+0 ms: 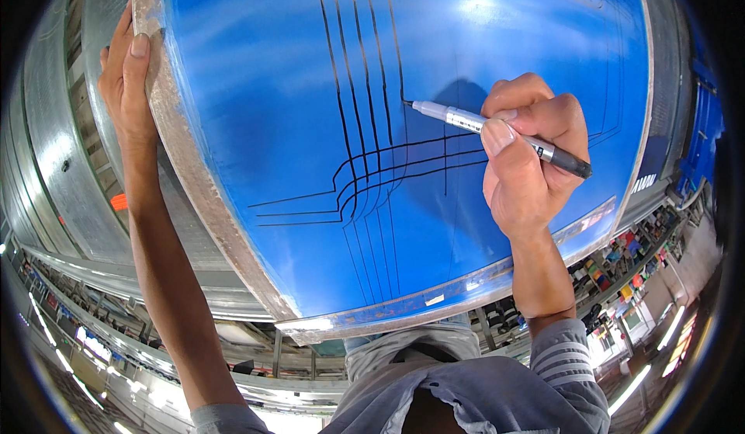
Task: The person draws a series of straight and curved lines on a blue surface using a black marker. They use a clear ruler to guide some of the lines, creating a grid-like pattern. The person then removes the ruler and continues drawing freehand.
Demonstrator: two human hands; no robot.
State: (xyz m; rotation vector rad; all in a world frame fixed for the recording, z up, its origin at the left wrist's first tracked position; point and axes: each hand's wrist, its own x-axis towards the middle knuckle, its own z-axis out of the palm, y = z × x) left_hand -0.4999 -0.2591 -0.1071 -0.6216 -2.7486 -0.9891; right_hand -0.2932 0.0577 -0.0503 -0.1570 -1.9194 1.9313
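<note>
A large blue panel (256, 131) in a worn, pale frame (203, 171) lies tilted in front of me. Between the thumb and fingers of my right hand (539, 151) is a black-and-silver marker pen (446, 114). Its dark tip is at the lower end of a long black line, right of the middle of the panel. Several thick black lines run down from the far edge and cross other curved lines; thinner lines continue toward the near edge. My left hand (128, 85) grips the frame's left side, thumb on top, with the other fingers partly hidden behind its edge.
Grey metal slats or panels (46, 147) stand along the left, with a small orange piece (119, 202) among them. Blue metal parts (702, 123) are at the far right. Cluttered shelves (628, 255) with colourful items sit at the lower right.
</note>
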